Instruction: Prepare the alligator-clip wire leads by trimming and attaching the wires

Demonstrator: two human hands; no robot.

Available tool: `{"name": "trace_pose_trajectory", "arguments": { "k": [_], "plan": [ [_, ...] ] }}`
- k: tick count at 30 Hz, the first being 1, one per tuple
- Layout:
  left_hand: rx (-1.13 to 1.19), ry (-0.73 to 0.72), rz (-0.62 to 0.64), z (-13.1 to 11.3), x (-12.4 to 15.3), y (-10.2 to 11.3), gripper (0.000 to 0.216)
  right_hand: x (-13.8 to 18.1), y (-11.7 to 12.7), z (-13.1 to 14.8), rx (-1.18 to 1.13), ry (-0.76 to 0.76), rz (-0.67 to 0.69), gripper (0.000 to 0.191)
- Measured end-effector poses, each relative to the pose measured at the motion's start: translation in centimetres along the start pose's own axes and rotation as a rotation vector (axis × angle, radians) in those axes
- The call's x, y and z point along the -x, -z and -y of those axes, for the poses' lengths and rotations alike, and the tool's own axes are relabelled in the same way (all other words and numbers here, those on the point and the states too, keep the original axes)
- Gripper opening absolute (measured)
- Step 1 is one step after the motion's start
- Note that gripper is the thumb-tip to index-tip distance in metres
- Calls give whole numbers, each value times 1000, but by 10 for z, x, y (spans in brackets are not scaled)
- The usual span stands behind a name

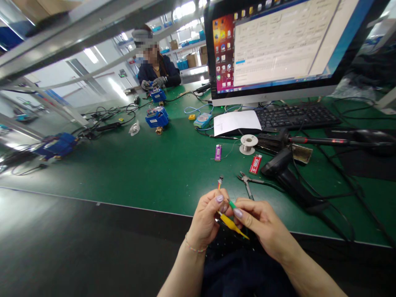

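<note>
Left hand (208,215) pinches the wires (219,186), right hand (262,222) grasps the green clip (232,204), at six o'clock on the tabletop (139,173); the yellow clip (230,223) hangs just below, pliers (245,179) at one o'clock. I'd call this step clip-to-wire fitting; the next move wants a steady pinch.

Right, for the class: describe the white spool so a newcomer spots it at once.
Start from the big monitor on the green table, then drop to the white paper in front of it. Just off the paper's near edge sits the white spool. It is round and wound with silvery wire, unlike the flat purple packet and red packet nearby.
</note>
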State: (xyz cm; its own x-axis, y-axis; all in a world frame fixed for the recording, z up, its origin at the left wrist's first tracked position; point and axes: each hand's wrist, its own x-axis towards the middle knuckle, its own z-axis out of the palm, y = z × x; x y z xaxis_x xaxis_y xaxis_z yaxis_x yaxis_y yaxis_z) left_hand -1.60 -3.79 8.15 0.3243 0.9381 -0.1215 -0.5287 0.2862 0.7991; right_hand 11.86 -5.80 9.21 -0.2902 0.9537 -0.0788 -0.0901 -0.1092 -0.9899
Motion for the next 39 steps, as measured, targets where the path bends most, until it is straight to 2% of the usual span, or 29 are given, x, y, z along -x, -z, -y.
{"name": "trace_pose_trajectory", "arguments": {
  "k": [3, 5, 7, 9, 11, 14, 16, 19, 23, 25, 29, 32, 35, 37, 39],
  "plan": [
    [-48, -22, -69, -1, -1, -2, 35, -4, 3, -2, 16, -53, -24, 42],
    [-62, -3, -115, -2, -1, -2, 32, -6, 6, -5, 113, -47, -144, 40],
    [-58, 36, -146, -3, -1, -3, 28, -6, 9, -8, 289, 46, -324, 37],
    [-42, 59, -162, -3, 0, -3, 27, -4, 11, -9, 451, 187, -432, 30],
    [-17, 55, -170, -4, 1, -4, 26, 0, 11, -6, 522, 289, -401, 22],
    [29, 52, -168, -5, 1, -6, 26, 4, 8, -2, 523, 285, -263, 16],
    [46, 53, -160, -6, 2, -7, 26, 4, 7, 0, 479, 223, -193, 14],
    [20, 63, -140, -7, 3, -7, 23, 2, 7, 1, 347, 88, -132, 22],
    [-93, 14, -141, -6, 6, -8, 25, -1, 10, 0, -42, -108, -55, 31],
    [-187, -70, -148, -5, 8, -8, 26, -2, 10, -1, -204, -154, -43, 34],
    [-513, -185, -167, -5, 12, -6, 9, -3, 9, -2, -355, -205, -66, 37],
    [-808, -255, -200, -7, 15, -6, 9, -3, 8, 0, -414, -232, -68, 39],
    [-1060, -403, -218, -8, 17, -8, 9, -3, 8, 2, -427, -231, -59, 39],
    [-1170, -513, -212, -8, 17, -9, 10, -2, 8, 2, -427, -224, -62, 39],
    [-1200, -543, -206, -7, 17, -10, 11, -2, 7, 2, -438, -222, -71, 40]
  ]
}}
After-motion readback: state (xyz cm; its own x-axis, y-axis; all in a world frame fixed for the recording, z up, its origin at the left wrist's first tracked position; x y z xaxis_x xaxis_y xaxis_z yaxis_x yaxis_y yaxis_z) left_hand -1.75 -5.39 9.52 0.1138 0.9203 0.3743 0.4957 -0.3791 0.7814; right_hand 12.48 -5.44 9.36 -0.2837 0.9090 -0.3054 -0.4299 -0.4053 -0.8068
